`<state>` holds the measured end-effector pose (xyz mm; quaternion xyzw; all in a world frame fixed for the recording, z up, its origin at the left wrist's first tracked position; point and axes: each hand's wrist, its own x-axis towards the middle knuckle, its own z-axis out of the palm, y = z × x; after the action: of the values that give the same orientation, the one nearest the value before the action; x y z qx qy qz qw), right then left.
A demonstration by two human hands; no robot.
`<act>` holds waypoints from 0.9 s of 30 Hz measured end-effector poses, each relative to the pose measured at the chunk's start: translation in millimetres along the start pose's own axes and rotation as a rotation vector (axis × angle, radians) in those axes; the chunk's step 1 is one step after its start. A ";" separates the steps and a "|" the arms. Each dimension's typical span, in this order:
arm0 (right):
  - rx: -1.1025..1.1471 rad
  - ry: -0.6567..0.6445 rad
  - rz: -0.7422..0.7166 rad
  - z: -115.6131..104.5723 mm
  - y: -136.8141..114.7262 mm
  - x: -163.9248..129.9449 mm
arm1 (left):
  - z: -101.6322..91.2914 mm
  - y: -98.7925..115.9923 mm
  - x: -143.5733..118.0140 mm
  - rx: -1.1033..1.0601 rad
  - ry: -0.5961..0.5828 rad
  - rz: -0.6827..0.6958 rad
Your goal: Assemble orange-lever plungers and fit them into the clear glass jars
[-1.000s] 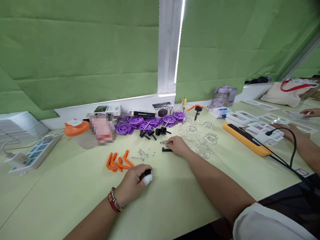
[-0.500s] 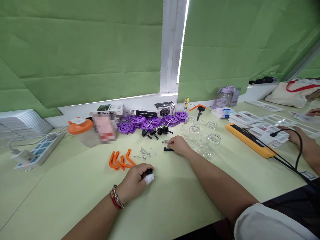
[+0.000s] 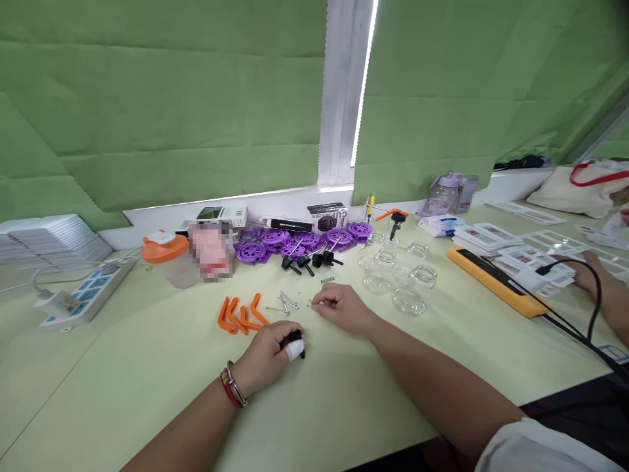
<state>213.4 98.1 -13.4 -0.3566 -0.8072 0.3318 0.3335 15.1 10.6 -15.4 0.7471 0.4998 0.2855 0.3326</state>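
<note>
My left hand (image 3: 275, 351) is wrapped around a small black plastic part (image 3: 297, 337), with a white wrap on the thumb. A dark end sticks out below that thumb. Fingertips bent together, my right hand (image 3: 344, 308) touches down beside some tiny metal bits (image 3: 309, 304); whether it pinches one is too small to tell. Thin metal bolts (image 3: 282, 304) and bent orange handles (image 3: 240, 316) lie beyond my left hand. A few springs (image 3: 327, 280) rest just past my right hand. Behind them are black knobs with metal shafts (image 3: 305, 263) and purple openwork discs (image 3: 275, 238).
Clear glass jars (image 3: 409, 301) stand right of my right hand. An orange-lidded cup (image 3: 166, 248) and a white power strip (image 3: 88, 295) are at left. A yellow power strip (image 3: 496, 282) with black cables lies at right, near another person's hand (image 3: 597, 282).
My right hand has come nearer and left, from the springs to the tiny metal bits. The black rod by its fingers is gone from there; a dark end now shows below my left thumb.
</note>
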 end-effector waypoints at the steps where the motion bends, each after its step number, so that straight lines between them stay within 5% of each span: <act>1: 0.038 -0.030 -0.052 5.6 -7.6 -4.3 | 0.1 0.1 0.3 0.007 0.004 0.008; 7: 0.065 -0.162 -0.150 22.0 -28.9 -14.9 | 0.8 0.7 1.5 -0.004 -0.010 0.054; 27: 0.179 -0.180 -0.063 25.9 -31.0 -17.4 | -1.4 3.1 0.5 0.049 -0.004 0.037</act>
<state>191.4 60.2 -9.2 -0.2690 -0.8117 0.4224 0.3005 15.9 10.4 -12.0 0.7648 0.4920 0.2778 0.3097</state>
